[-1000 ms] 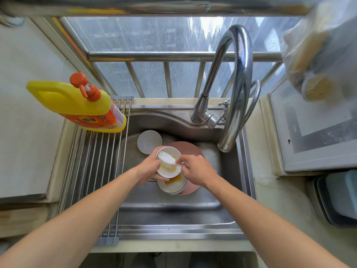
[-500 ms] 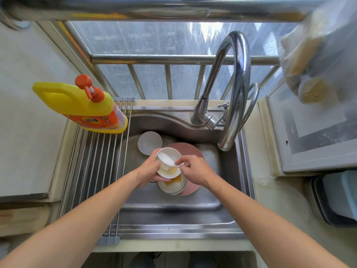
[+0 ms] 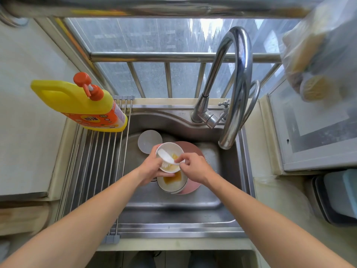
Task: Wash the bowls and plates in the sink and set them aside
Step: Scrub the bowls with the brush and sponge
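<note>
Both forearms reach in from the bottom edge toward the middle of the steel sink. The left hand cups a small white bowl from its 8 o'clock side, fingers curled under it and thumb on the near rim, holding it above the basin. The right hand pinches the handle of a white brush between thumb and curled fingers; the bristles sit inside the held bowl against yellowish residue. Directly below, at 6 o'clock of the held bowl, a second white bowl with orange-yellow sauce rests on a pink plate. At 11 o'clock lies a pale round dish. Farther off, a yellow detergent bottle stands on the roll-up rack at 10 o'clock; the tap arches at 1 o'clock
</note>
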Available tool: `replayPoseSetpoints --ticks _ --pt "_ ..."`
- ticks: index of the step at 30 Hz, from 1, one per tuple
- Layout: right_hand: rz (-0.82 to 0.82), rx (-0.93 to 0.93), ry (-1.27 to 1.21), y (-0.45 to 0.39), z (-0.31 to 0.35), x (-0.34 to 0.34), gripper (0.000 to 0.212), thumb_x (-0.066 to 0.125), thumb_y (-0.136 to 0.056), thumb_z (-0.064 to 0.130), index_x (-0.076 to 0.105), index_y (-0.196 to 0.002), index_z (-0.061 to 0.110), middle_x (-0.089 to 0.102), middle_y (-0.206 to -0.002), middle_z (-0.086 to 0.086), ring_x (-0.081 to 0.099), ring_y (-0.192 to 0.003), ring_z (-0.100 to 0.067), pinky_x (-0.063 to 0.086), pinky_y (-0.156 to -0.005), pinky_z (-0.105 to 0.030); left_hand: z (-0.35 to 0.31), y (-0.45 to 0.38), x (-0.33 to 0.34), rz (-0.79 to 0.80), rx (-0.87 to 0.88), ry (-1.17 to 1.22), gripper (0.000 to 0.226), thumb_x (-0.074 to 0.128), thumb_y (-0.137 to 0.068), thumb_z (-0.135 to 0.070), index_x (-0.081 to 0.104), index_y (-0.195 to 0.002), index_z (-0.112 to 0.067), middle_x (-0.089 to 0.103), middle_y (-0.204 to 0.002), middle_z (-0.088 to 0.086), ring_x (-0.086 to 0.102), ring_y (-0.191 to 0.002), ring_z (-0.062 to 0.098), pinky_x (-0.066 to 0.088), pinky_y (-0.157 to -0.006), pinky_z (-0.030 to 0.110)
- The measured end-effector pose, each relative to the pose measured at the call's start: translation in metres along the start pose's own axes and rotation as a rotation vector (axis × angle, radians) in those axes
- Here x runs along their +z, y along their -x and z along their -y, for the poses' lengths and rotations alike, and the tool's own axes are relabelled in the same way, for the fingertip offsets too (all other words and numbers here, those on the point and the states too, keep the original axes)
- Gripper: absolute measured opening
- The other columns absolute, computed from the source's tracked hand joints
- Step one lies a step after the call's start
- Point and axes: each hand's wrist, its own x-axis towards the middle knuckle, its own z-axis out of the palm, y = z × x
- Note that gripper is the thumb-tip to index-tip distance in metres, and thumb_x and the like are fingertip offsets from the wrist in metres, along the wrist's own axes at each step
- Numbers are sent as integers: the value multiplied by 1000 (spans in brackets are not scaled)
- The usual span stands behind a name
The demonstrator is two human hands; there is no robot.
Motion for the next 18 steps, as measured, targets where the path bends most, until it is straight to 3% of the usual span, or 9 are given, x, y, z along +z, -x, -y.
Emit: replayPoseSetpoints --ticks 3,7,10,12,15,18 --pt "-198 -75 231 -5 -10 6 30 48 -92 28 66 -115 35 73 -91 -4 63 -92 -35 49 -75 -38 -4 -5 4 1 -3 0 74 30 -87 14 33 -141 -37 43 -136 9 63 -110 33 62 -79 46" --pt "-182 -127 517 0 -17 9 28 47 -96 26 57 -121 36 69 -97 -11 65 -94 -40 46 -67 -40 -6 -11 -1 -30 49 -106 72 33 -91 10 35 -138 -45 38 -138 5 57 -117 35 63 -74 46" --pt "-12 -111 317 -4 -16 -1 39 47 -94 25 62 -127 38 73 -110 -6 64 -104 -33 50 -84 -36 -4 -16 -10 -52 82 -125 76 37 -87 8 42 -132 -52 38 -139 7 52 -121 36 62 -74 51" --pt "151 -103 66 -1 -13 -14 47 51 -92 21 56 -135 38 74 -106 -2 69 -96 -26 55 -87 -31 -5 -13 -14 -28 93 -116 77 38 -88 11 40 -138 -47 40 -139 5 51 -123 34 61 -78 54" --pt "222 -48 -386 8 -20 -26 37 62 -92 16 54 -127 26 75 -102 -5 74 -75 -27 61 -65 -37 -7 -11 -17 4 104 -107 77 39 -89 14 37 -145 -39 41 -139 4 51 -123 31 61 -80 54" --pt "37 -16 -276 13 -32 -28 9 62 -95 29 63 -103 25 76 -87 2 71 -60 -27 59 -53 -40 -8 -10 -22 -15 96 -74 75 41 -90 14 38 -145 -38 42 -140 6 52 -122 34 61 -79 53"
